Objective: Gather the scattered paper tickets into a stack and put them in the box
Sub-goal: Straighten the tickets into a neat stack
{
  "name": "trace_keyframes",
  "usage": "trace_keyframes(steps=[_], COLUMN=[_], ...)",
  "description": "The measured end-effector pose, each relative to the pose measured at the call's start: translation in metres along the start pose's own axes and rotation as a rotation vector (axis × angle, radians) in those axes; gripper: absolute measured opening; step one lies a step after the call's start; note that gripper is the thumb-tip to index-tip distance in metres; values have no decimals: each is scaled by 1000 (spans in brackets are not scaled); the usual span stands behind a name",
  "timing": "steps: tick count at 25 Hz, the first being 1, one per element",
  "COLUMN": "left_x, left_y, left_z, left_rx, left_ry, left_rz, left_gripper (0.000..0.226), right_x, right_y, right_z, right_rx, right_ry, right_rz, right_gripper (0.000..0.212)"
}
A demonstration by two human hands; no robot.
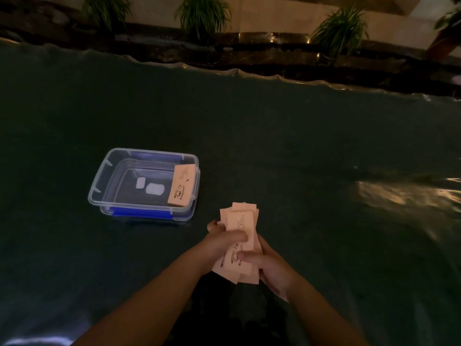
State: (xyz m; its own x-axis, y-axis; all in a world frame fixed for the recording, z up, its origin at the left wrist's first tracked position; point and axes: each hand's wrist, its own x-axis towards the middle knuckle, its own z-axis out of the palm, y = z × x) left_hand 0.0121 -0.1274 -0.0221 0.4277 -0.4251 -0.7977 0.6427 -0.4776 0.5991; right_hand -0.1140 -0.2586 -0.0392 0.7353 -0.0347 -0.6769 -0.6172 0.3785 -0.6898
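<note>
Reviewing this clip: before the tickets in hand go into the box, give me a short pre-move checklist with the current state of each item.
1. Both hands grip the bundle: left hand and right hand hold the tickets from either side: ok.
2. Bundle squared into a neat stack: edges are fanned and offset: not ok.
3. Box open, no lid on it: ok.
4. Room in the box: one ticket stack leans at its right wall, the rest of the floor is free: ok.
5. Path from hands to box clear on the table: ok.
6. No stray tickets left on the table: none visible, though the dim lighting makes this uncertain: cannot tell.
</note>
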Motion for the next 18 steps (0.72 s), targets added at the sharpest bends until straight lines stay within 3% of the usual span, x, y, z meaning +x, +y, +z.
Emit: trace_keyframes(steps=[3,5,8,12,18], left_x=[-1,-2,0,5,18], left_y=[-4,-4,-4,11,10], left_z=[-10,-14,-17,-28,-36], left_rx=[-14,57,159,310,510], left_ry=[-90,-127,-140,-173,-189], left_rz=[64,149,299,469,537], left_gripper=[96,85,87,97,107], right_x=[2,5,10,18,26], right_y=[-7,-17,-37,-43,-28], right_z=[-2,-6,-7,-4,11], right_rx=[-173,-304,-429,-456,-521], right_ry=[-14,-2,21,67,186], right_rz=[-25,-34,-84,-204,-350], right_gripper=[78,93,117,108,91])
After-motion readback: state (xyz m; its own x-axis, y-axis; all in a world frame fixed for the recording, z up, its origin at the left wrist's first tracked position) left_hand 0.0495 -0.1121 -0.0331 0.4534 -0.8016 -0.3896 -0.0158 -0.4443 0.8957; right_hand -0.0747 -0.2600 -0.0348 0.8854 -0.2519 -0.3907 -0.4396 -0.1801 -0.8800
